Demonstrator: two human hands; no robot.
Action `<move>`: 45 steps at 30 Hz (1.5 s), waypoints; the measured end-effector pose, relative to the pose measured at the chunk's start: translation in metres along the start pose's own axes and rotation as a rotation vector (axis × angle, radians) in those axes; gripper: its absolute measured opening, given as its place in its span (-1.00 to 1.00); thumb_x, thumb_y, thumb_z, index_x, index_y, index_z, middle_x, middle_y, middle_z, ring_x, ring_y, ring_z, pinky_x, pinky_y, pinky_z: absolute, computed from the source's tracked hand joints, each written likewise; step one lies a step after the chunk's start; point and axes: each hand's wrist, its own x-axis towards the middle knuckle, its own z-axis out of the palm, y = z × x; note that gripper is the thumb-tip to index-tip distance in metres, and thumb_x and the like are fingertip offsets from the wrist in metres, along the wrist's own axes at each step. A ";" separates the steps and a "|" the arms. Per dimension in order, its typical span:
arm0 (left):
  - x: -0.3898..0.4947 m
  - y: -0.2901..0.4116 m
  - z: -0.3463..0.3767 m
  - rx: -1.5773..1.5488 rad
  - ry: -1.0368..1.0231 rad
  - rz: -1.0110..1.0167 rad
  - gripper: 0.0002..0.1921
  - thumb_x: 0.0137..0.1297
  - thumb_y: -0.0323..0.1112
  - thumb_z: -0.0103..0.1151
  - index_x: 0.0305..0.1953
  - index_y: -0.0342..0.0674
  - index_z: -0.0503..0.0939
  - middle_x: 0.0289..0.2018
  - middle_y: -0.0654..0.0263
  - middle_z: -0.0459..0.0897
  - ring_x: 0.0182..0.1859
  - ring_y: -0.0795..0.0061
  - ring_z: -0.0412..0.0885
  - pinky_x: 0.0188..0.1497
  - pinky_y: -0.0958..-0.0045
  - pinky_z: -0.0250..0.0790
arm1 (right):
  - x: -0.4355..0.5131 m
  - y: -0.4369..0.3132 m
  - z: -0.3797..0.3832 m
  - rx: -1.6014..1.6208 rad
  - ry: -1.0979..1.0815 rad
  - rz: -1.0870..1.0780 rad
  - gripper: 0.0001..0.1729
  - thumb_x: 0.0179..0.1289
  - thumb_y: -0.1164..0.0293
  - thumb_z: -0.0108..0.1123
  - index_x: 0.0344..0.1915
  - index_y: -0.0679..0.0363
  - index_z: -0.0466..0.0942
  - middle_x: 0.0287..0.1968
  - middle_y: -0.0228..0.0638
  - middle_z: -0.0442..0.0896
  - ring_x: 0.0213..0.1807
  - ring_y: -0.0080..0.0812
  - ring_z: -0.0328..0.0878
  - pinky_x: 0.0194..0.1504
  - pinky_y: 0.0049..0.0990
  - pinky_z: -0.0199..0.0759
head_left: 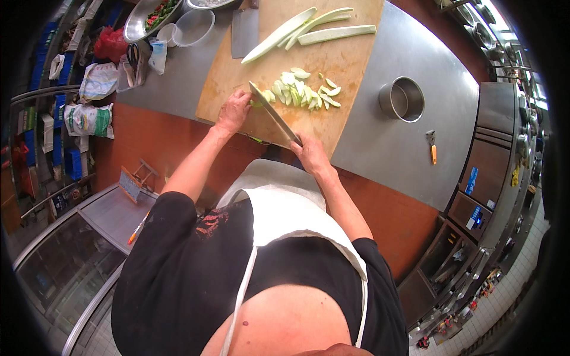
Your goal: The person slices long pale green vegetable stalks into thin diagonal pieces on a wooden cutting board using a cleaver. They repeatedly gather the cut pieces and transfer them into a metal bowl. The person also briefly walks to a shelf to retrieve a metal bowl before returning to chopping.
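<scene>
My right hand (309, 153) grips the handle of a kitchen knife (277, 113), whose blade runs up and left over a wooden cutting board (213, 95). My left hand (234, 111) holds a piece of pale green vegetable (256, 102) beside the blade's tip, its fingers bent; the piece is mostly hidden. Right of the blade lies a heap of sliced pale green vegetable (298, 91), with several slices spread to its right. Long peeled vegetable strips (280, 35) rest at the far part of the board. By them, at the board's left edge, lies a cleaver (245, 33).
On the metal table (396, 142) stand a steel pot (401, 99) and, nearer its right edge, a peeler (432, 147) with an orange handle. Far left are a clear plastic tub (194, 29), a steel bowl of chopped peppers (136, 22) and a container with scissors (132, 66).
</scene>
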 end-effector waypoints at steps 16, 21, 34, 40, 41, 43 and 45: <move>-0.008 -0.006 0.000 0.036 0.077 -0.005 -0.79 0.40 -0.45 0.42 0.02 -0.16 0.73 -0.02 0.10 0.72 0.09 -0.07 0.74 0.14 -0.01 0.65 | -0.001 -0.004 0.007 -0.001 -0.017 -0.003 -0.66 0.60 0.33 0.38 0.25 0.21 0.69 -0.17 0.02 0.79 -0.12 -0.05 0.75 0.05 -0.13 0.62; -0.009 -0.009 0.000 -0.014 0.093 -0.002 -0.79 0.40 -0.45 0.40 0.02 -0.13 0.74 -0.03 0.11 0.73 0.09 -0.07 0.73 0.13 0.00 0.65 | 0.005 -0.006 0.008 0.007 -0.089 0.044 -0.59 0.60 0.32 0.40 0.34 0.14 0.69 0.00 0.05 0.81 0.06 0.11 0.76 0.15 -0.04 0.62; -0.016 -0.012 0.000 -0.049 0.153 0.006 -0.86 0.41 -0.50 0.32 -0.08 -0.12 0.76 -0.07 0.19 0.79 0.03 -0.01 0.78 0.05 0.02 0.66 | 0.001 -0.012 0.014 0.033 -0.115 0.060 -0.60 0.60 0.35 0.40 0.35 0.12 0.71 0.01 0.05 0.82 0.07 0.10 0.76 0.17 -0.04 0.61; -0.022 -0.013 0.003 -0.070 0.166 -0.029 -0.89 0.41 -0.48 0.32 -0.12 -0.11 0.77 -0.08 0.19 0.79 0.00 -0.02 0.79 0.04 0.03 0.66 | 0.003 -0.008 0.021 -0.015 -0.056 0.001 -0.64 0.66 0.31 0.37 0.31 0.18 0.70 -0.14 0.00 0.80 -0.09 -0.07 0.76 0.08 -0.15 0.63; -0.021 -0.014 0.002 -0.072 0.182 -0.023 -0.89 0.41 -0.47 0.33 -0.12 -0.10 0.78 -0.09 0.20 0.79 0.00 -0.02 0.79 0.04 0.03 0.66 | 0.004 -0.008 0.023 0.005 -0.043 -0.020 -0.64 0.66 0.30 0.37 0.31 0.18 0.70 -0.15 0.00 0.80 -0.09 -0.06 0.76 0.08 -0.14 0.63; -0.024 -0.017 0.001 -0.069 0.117 -0.069 -0.88 0.39 -0.47 0.35 -0.11 -0.09 0.79 -0.08 0.21 0.78 0.02 0.00 0.78 0.05 0.04 0.67 | 0.001 -0.005 0.025 0.020 -0.044 0.003 -0.64 0.66 0.28 0.37 0.30 0.17 0.70 -0.16 0.00 0.81 -0.09 -0.05 0.77 0.08 -0.13 0.63; -0.023 -0.019 0.001 -0.055 0.100 -0.089 -0.87 0.39 -0.48 0.36 -0.11 -0.08 0.80 -0.07 0.22 0.78 0.04 0.02 0.78 0.06 0.04 0.66 | 0.002 -0.005 0.030 0.006 -0.081 0.034 -0.62 0.65 0.26 0.38 0.30 0.17 0.70 -0.15 0.01 0.81 -0.09 -0.03 0.77 0.07 -0.12 0.63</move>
